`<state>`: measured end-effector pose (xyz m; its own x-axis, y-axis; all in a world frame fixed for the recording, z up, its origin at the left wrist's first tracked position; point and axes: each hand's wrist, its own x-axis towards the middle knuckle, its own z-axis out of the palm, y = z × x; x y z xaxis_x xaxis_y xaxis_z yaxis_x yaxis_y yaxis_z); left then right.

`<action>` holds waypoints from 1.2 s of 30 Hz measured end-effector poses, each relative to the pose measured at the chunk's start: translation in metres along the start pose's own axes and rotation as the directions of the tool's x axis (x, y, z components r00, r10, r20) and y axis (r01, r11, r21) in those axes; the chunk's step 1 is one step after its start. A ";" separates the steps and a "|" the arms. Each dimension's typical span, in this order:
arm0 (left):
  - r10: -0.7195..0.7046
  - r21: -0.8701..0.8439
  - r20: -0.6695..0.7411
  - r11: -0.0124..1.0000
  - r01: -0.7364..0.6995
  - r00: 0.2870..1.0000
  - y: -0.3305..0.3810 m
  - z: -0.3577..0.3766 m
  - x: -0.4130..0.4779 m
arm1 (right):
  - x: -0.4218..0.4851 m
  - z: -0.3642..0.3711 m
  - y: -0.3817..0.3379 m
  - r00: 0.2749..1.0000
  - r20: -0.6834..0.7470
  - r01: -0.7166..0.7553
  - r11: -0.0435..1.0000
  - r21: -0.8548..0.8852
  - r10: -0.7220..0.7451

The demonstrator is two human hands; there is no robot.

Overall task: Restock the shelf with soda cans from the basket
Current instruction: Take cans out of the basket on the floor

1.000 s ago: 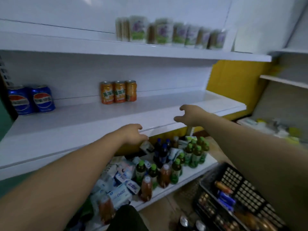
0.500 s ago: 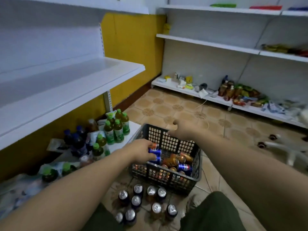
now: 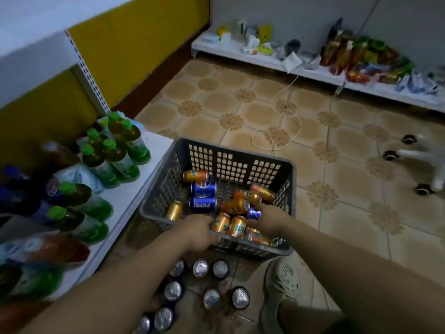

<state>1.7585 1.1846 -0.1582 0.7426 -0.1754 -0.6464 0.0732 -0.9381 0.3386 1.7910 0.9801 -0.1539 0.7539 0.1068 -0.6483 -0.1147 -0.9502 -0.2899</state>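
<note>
Bottom centre: upright cans (image 3: 199,268) stood tops-up on the floor (image 3: 337,189), in a loose cluster just in front of the basket. A pale shoe (image 3: 281,283) sat right of them.

Both forearms ran up from the bottom edge to the basket (image 3: 240,162), a dark perforated crate at frame centre, on the floor.

Left hand (image 3: 199,231) lay over the near rim, fingertips against an orange can (image 3: 220,221). I couldn't tell whether it had a grip. Right hand (image 3: 267,220) was inside, further right, fingers curled round a small blue can (image 3: 254,214).

The rest of the stock lay loose on its side in the basket. More orange cans (image 3: 240,206) were mid-right. Two blue Pepsi cans (image 3: 204,196) were mid-left, touching each other. One more orange one lay by the far wall.

Just left of the basket, a low shelf (image 3: 156,145) carried green-capped bottles (image 3: 115,153), upright and packed close. The nearer ones were blurred.

Upper left: a white shelf board (image 3: 24,25) beside a yellow wall (image 3: 134,44).

Beyond the basket a thin cable (image 3: 289,112) looped over the tiles. Right edge: chair castors (image 3: 390,155).

Top of frame: a far shelf (image 3: 231,50) at floor level held mixed packets (image 3: 356,54), too blurred for me to identify.
</note>
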 end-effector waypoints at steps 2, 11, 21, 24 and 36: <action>-0.018 -0.044 0.018 0.999 0.019 1.000 -0.007 0.004 0.041 | 0.039 0.015 0.012 0.999 0.026 -0.046 0.999 0.019 0.046; -0.025 -0.154 0.138 0.987 0.046 0.990 -0.040 0.049 0.195 | 0.208 0.071 0.042 0.996 0.015 -0.094 0.992 0.084 0.093; -0.005 -0.181 0.205 0.983 0.043 0.979 -0.074 0.076 0.237 | 0.267 0.113 0.049 0.995 -0.104 -0.028 0.982 -0.187 0.008; -0.029 -0.233 0.218 0.969 0.080 0.976 -0.070 0.067 0.224 | 0.247 0.093 0.036 0.997 -0.076 -0.004 1.000 -0.001 0.004; 0.026 -0.597 -0.177 0.792 -0.128 0.984 -0.011 -0.083 0.048 | 0.047 -0.080 -0.082 0.937 -0.318 0.302 0.792 0.531 -0.144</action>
<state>1.8487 1.2116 -0.1364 0.8502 -0.1439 -0.5064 0.3603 -0.5423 0.7590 1.8873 1.0395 -0.1047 0.9287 0.1438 -0.3418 -0.2068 -0.5642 -0.7993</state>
